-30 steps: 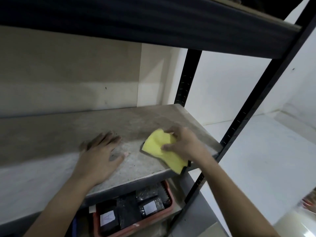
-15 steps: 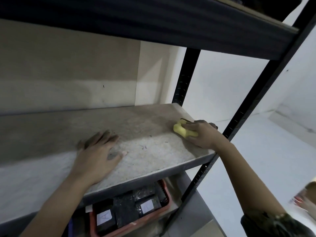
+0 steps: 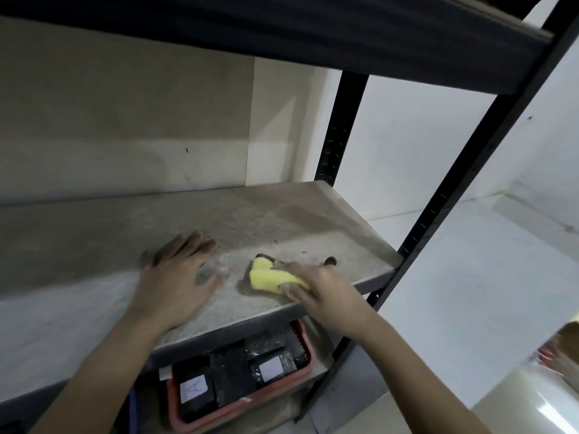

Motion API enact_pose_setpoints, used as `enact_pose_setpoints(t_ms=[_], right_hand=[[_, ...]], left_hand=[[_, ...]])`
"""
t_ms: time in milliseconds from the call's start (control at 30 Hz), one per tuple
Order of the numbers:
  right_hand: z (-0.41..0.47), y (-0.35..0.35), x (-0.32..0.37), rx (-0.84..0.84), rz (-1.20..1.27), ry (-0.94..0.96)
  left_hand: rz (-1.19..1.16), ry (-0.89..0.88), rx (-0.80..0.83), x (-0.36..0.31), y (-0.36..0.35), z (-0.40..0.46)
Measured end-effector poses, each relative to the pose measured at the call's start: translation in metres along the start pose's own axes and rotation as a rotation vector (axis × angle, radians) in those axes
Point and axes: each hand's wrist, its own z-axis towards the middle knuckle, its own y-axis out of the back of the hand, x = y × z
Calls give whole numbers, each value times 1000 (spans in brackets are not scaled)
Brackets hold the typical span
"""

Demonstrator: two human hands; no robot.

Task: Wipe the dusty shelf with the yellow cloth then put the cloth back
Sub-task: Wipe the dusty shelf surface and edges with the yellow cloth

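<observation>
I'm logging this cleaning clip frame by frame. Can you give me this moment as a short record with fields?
shelf: grey dusty board, black metal frame
cloth: yellow cloth, bunched, on the shelf near its front right
right hand: right hand grips the cloth against the board
left hand: left hand flat on the shelf, fingers spread
below: red basket of dark labelled packages

Readable text: one mark only. White label (image 3: 194,387) on a black box (image 3: 196,390) at the left end of the red tray (image 3: 238,406), on the shelf level below the dusty one: faint handwritten "A". Second white label (image 3: 271,370) on the black box (image 3: 273,364) toward the tray's right end: nothing legible on it. Rack posts carry punched slots only, no numbers to be made out.
</observation>
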Motion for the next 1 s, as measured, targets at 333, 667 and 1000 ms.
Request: enact_pose_setpoints(t_ms=[333,667,1000], right_hand=[[65,49,-124,-326,-329,-606],[-6,-14,18,-82,-221,15],[76,78,-102,-613,-93,-687]], left_hand=[[0,-13,-18,4,-2,2],[14,-2,-21,1,-1,0],[20,45,81,18,21,-18]])
